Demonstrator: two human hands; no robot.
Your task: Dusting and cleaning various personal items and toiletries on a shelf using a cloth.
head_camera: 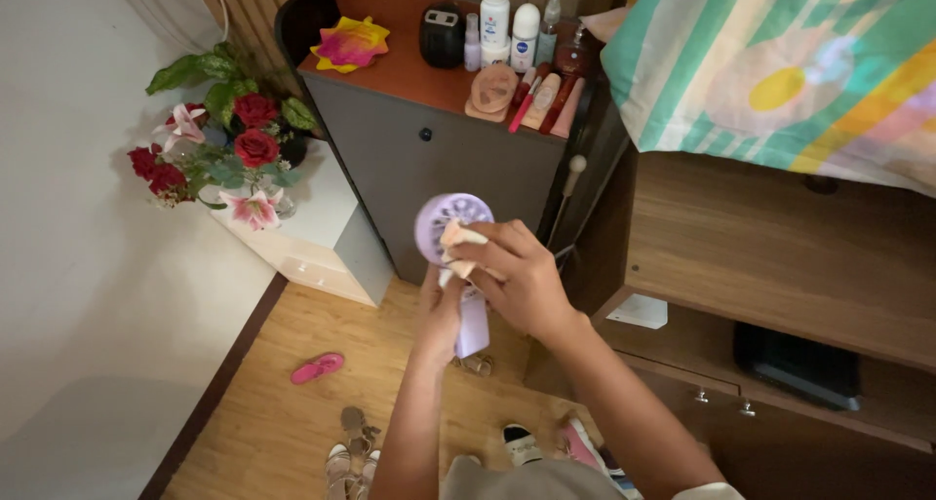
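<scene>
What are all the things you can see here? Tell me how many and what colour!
Handheld fan: one, lilac, held up in the middle.
Cloth: one, cream, pressed on the fan's grille.
Flowers: one bunch, red and pink with green leaves, on the white unit at left.
Cabinet: one, grey with a reddish-brown top, behind the fan.
Bottles: several, mostly white, on the cabinet top.
Flip-flop: one, pink, on the wooden floor.
Sandals: a few, pale, on the floor below.
Bedding: one, striped green, yellow and white, upper right.
Left hand: holds the fan's handle.
Right hand: holds the cloth.
</scene>
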